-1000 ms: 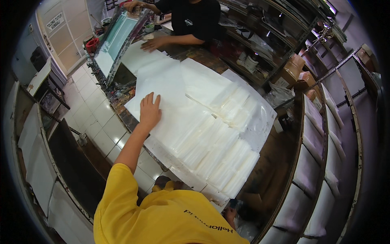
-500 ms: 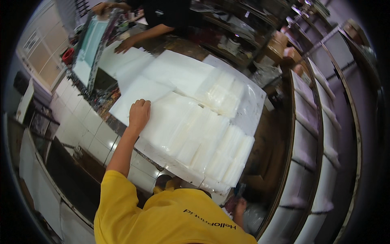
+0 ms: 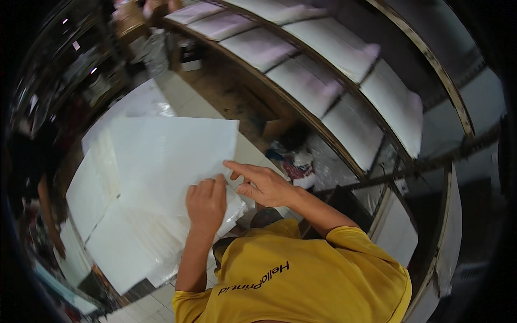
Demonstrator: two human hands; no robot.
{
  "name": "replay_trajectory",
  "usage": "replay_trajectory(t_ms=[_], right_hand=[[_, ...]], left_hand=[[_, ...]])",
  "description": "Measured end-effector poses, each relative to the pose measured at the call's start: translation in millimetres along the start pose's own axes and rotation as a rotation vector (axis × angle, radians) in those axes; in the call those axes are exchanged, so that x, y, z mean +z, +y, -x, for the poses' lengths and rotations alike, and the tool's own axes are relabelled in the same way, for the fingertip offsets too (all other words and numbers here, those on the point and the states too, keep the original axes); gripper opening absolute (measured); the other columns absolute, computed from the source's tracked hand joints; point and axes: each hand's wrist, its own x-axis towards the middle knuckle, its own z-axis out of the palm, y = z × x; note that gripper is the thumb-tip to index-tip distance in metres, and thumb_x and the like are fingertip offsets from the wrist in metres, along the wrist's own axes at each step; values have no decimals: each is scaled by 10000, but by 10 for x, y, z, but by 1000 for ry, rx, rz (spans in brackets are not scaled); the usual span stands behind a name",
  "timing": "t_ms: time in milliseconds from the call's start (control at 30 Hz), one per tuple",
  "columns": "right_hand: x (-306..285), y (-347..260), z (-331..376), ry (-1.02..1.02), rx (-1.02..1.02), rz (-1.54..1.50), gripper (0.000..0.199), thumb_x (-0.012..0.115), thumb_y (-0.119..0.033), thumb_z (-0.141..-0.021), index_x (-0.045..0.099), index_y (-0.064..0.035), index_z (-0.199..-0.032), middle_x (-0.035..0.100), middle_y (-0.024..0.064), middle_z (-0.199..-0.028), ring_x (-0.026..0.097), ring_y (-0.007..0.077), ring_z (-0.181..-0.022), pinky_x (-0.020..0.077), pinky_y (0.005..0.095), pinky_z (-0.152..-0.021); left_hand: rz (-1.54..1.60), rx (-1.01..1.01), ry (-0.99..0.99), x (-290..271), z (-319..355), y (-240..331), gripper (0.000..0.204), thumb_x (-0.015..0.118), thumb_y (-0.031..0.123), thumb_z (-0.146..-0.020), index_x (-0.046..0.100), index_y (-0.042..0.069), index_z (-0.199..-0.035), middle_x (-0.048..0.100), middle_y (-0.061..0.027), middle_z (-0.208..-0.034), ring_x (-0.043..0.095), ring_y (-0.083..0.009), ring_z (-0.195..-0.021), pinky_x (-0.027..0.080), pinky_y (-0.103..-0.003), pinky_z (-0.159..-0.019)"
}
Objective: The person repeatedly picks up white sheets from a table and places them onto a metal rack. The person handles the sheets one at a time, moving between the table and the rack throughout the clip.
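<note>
A large white sheet (image 3: pixel 177 145) is held tilted over the stacks in front of me. The fingers of my left hand (image 3: pixel 206 202) are closed over its near edge. My right hand (image 3: pixel 266 185) is beside the sheet's right edge, index finger stretched out to it and thumb apart. That fingertip seems to touch the edge. Beneath and to the left, stacks of white sheets (image 3: pixel 89 196) cover the table, some with clear plastic among them. The sheet hides part of these stacks.
On the right stands a long rack (image 3: pixel 318 121) with white sheets on its tiers. Crumpled clear plastic and a dark bundle (image 3: pixel 299 167) lie on the floor beside it. A co-worker's arm (image 3: pixel 48 220) shows at the far left. Cardboard boxes (image 3: pixel 129 24) are at the back.
My view has turned to the right. My left hand has gone from resting on the stack to gripping a white sheet. My right hand has risen from low at my side to the sheet.
</note>
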Motion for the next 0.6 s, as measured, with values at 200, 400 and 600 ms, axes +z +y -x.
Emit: replay_trajectory(t_ms=[200,400,600], right_hand=[[-258,502,693,241,261,19,228,574,-147,-939,630,-3,-1107,666,177,-979,667,327,-910,515,374,-781],[-752,1152,1246,309,447,153,143,566,-87,-937,556,-9,-1056,643,135,-862,616,223,-739,482,342,-690],[-1589,1722,1016,198,570,157,166,580,-105,-953,482,-45,-1072,604,104,-882,608,184,-818,467,325,-721]], left_hand=[[326,131,-278,592,-69,711,231,686,134,-843,651,36,-1049,591,-55,-806,601,-217,-718,420,-360,-648],[620,148,-478,855,45,1090,243,690,174,-861,640,38,-1056,586,-69,-814,617,-229,-704,467,-356,-678],[702,-41,-803,1218,465,1285,166,692,167,-851,640,48,-954,597,-106,-756,628,-287,-672,503,-395,-617]])
